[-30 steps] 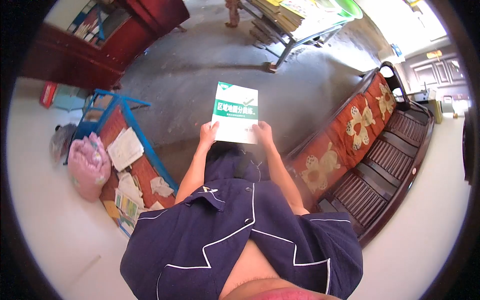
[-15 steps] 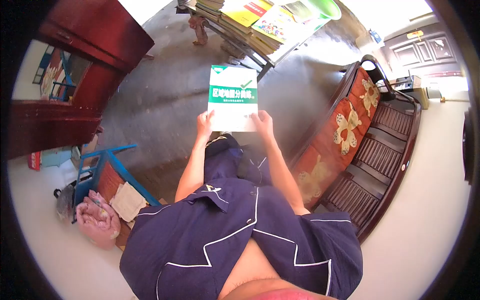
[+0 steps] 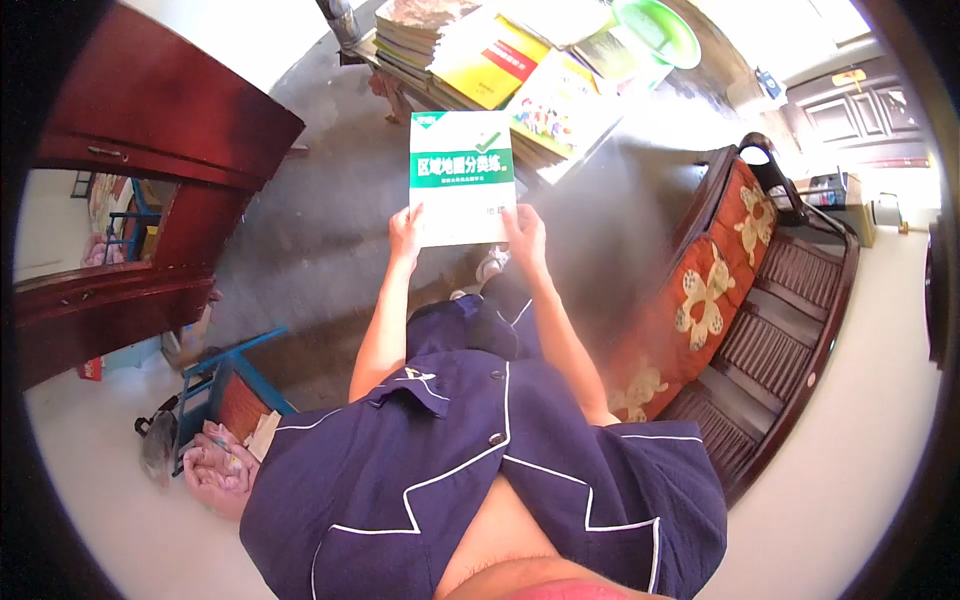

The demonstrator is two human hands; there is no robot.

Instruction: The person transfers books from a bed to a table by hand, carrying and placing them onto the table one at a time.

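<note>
Head view; book (image 3: 461,200) (subtitle (image 3: 475,181) illegible)

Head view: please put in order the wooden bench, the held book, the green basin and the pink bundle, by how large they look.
1. Wooden bench
2. Held book
3. Green basin and pink bundle: too alike to rank

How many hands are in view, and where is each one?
2. The left hand grips the green-and-white book at its lower left edge; the right hand grips its lower right edge. Most fingers are hidden behind the book; no other hands show.
</note>
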